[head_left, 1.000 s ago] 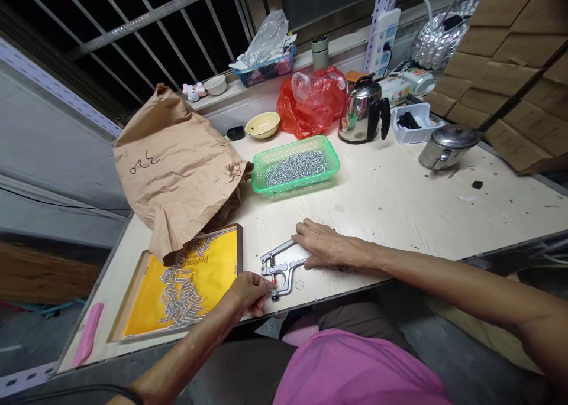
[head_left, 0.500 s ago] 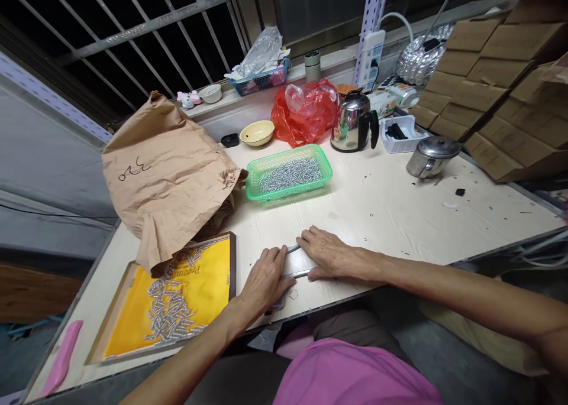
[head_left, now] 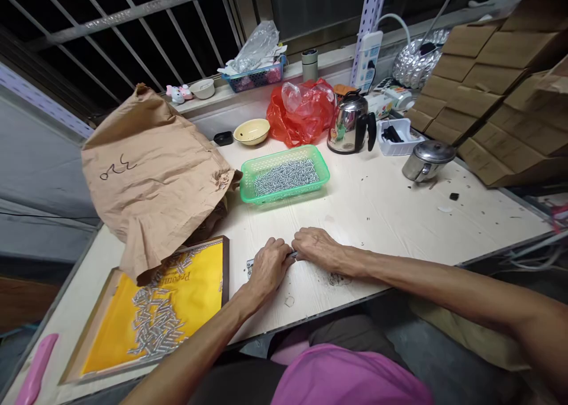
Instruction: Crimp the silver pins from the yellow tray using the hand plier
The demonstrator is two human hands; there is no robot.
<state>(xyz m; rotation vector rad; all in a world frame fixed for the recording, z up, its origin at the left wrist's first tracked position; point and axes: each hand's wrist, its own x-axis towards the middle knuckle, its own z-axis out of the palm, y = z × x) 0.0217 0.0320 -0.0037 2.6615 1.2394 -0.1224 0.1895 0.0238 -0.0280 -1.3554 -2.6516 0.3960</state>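
Near the front edge of the table, my left hand (head_left: 268, 264) and my right hand (head_left: 317, 249) are close together, fingers curled round a slim grey metal part (head_left: 293, 254). A short piece of it shows between the fingers; my hands cover most of the rest. A metal end with small holes (head_left: 249, 267) sticks out left of my left hand, and I cannot tell whether it is the same piece. To the left lies a shallow tray (head_left: 226, 269) with a yellow lining and many small metal pins (head_left: 157, 322). Beyond my hands stands a green plastic basket (head_left: 326, 177) full of small metal pins.
A large brown paper bag (head_left: 155, 180) leans over the tray's back. At the rear are a yellow bowl (head_left: 251, 133), a red plastic bag (head_left: 297, 112) and a steel kettle (head_left: 348, 124). A lidded metal pot (head_left: 428, 159) and stacked cartons (head_left: 501, 97) are on the right. A pink handle (head_left: 38, 369) lies front left.
Two separate grey bars showed between my hands earlier; now one thin piece shows. My hands have come closer together, and a metal end now shows left of my left hand.
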